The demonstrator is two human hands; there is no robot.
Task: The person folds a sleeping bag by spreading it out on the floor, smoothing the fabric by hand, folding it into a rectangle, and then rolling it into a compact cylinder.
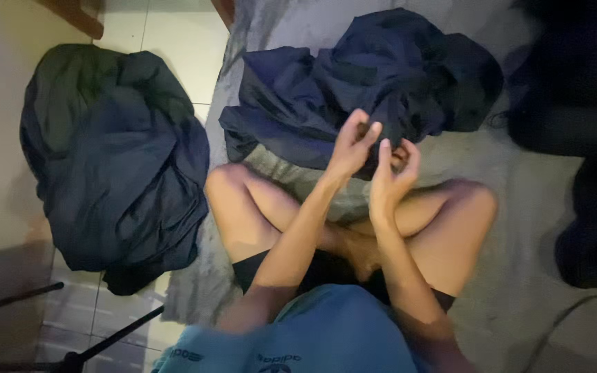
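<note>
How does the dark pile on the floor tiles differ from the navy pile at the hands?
The floor pile lies on the tiles, untouched; the navy pile sits on the grey mat, with left hand and right hand on its near edge. The floor pile looks greener on top. Both are crumpled dark fabric.

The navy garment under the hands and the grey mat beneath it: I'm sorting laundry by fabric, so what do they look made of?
The navy garment looks like thin, smooth woven cloth, perhaps a synthetic: it bunches in sharp, crisp folds with a faint sheen. Both hands, left hand and right hand, pinch its edge. The grey mat looks like soft, matte, slightly fuzzy textile, possibly fleece or carpet; dim light leaves it open.
</note>
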